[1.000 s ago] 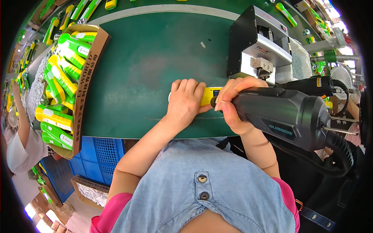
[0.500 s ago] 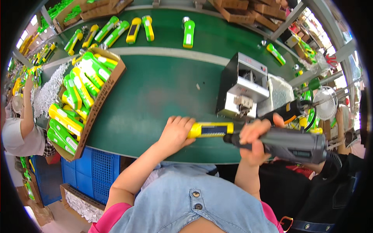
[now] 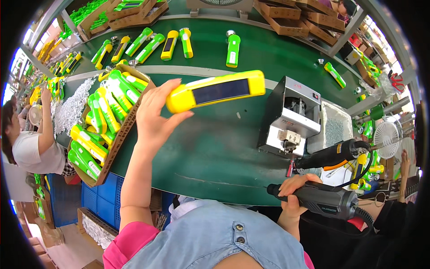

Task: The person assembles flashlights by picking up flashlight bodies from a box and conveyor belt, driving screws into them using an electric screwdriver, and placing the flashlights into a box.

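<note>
Work surface: green tabletop [image 3: 201,161], centre of the frame, a long pale scratch toward its lower edge. Behind it, a curving pale rail [image 3: 188,70], then a second green surface [image 3: 201,38] bearing a spaced row of green-and-yellow torches [image 3: 169,45].

Room: white fan [image 3: 387,136], right edge of the frame; red scissors [image 3: 396,82], upper right; co-worker in a white top [image 3: 38,148], far left; blue crates [image 3: 96,201], lower left.

Containers:
– Cardboard box [image 3: 118,144], left, tilted in view, heaped with green and yellow torch bodies; a pile of white bits [image 3: 74,107] beside it.
– White bin [image 3: 329,107], right of centre, holding small grey pieces too fine to tell apart.
– Open carton [image 3: 112,226], lower left, white filling inside.
– Cardboard trays [image 3: 282,20], top right of centre, stacked askew.

Equipment: black-and-silver machine [image 3: 291,116], just left of the bin; black tool with an orange lever [image 3: 331,154], below both.

In hand: yellow torch [image 3: 219,92], upper centre, raised above the tabletop, dark panel facing the viewer. Left hand [image 3: 156,110] grips its left end, thumb below and fingers above, set apart by its thickness. Right hand [image 3: 295,193], lower right, has its fingers curled round the front of a dark grey power tool [image 3: 327,199], nose pointing left.
</note>
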Demonstrator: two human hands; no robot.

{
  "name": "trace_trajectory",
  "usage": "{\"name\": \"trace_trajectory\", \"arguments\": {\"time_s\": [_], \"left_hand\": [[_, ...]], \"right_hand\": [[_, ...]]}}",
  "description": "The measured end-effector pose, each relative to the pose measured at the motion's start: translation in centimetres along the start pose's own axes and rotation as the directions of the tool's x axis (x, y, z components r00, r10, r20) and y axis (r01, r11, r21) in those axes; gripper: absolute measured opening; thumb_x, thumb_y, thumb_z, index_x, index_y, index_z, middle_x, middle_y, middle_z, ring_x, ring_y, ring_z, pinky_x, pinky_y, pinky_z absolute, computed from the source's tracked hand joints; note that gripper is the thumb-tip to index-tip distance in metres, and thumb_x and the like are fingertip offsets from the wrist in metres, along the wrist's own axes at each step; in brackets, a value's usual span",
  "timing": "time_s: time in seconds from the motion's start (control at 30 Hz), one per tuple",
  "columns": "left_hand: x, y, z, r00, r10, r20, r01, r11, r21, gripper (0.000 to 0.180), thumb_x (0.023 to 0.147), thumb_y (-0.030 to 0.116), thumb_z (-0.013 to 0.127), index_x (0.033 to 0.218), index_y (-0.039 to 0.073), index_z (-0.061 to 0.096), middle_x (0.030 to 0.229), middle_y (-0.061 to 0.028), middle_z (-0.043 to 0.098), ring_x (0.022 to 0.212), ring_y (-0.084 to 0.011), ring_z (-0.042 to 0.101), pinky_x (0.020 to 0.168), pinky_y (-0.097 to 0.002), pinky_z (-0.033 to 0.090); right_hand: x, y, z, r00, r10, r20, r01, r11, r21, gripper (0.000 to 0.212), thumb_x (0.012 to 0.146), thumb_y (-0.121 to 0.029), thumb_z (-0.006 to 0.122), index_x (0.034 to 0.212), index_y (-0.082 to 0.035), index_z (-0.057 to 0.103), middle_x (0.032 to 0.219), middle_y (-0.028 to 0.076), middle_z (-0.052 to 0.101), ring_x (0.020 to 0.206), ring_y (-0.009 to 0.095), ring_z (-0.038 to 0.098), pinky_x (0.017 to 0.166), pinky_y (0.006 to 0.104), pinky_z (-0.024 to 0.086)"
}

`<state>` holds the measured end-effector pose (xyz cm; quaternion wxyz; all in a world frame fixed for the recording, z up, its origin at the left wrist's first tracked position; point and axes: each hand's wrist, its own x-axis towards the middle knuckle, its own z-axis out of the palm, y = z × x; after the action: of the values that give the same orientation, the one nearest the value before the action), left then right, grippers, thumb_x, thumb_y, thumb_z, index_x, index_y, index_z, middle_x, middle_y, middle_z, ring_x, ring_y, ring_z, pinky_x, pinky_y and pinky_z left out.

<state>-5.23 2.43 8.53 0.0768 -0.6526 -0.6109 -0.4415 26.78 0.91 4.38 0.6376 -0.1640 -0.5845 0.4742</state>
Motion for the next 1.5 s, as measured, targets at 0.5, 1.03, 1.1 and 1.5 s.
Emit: {"name": "trace_trajectory", "arguments": {"time_s": [0.5,1.03,1.1,1.5], "left_hand": [[10.3,-2.2,12.0,0.807,-0.126,0.577,0.569,0.423,-0.705,0.038,0.081,0.026,0.063,0.101,-0.005,0.061,0.086,-0.0068,0.063,0.078,-0.0113,0.056,0.073,-0.0246,0.042],[20.2,-3.4,33.0,0.85,0.091,0.52,-0.222,0.955,0.196,0.027,0.079,0.027,0.053,0.079,0.003,0.065,0.085,-0.0172,0.063,0.083,-0.0336,0.06,0.074,-0.0438,0.048],[22.2,-6.9,29.5,0.709,0.359,0.607,-0.594,0.768,0.24,0.024,0.068,0.009,0.06,0.092,0.009,0.061,0.1,-0.01,0.059,0.1,-0.0276,0.054,0.084,-0.0381,0.044],[18.9,-10.4,28.5,0.62,0.239,0.748,-0.514,0.843,0.157,0.045,0.062,0.013,0.068,0.103,0.008,0.048,0.1,-0.0124,0.057,0.1,-0.0294,0.052,0.096,-0.0397,0.036]], "right_hand": [[-0.6,-0.1,-0.9,1.0,0.028,0.006,-0.027,0.992,-0.122,0.053,0.074,-0.003,0.065,0.116,0.0,0.033,0.07,0.009,0.054,0.059,0.019,0.055,0.058,0.029,0.048],[0.5,1.2,-0.4,0.985,0.107,-0.137,-0.128,0.981,-0.148,0.053,0.072,-0.003,0.065,0.115,-0.002,0.033,0.067,0.01,0.053,0.055,0.02,0.054,0.053,0.0307,0.047],[1.0,1.3,-0.5,0.986,0.112,-0.126,-0.131,0.979,-0.154,0.053,0.072,-0.003,0.065,0.115,-0.003,0.033,0.067,0.01,0.053,0.055,0.02,0.054,0.054,0.0306,0.047],[0.4,0.9,-0.8,0.995,0.052,-0.086,-0.073,0.962,-0.264,0.054,0.072,-0.001,0.064,0.116,-0.001,0.032,0.069,0.009,0.053,0.057,0.018,0.054,0.058,0.0299,0.048]]}}
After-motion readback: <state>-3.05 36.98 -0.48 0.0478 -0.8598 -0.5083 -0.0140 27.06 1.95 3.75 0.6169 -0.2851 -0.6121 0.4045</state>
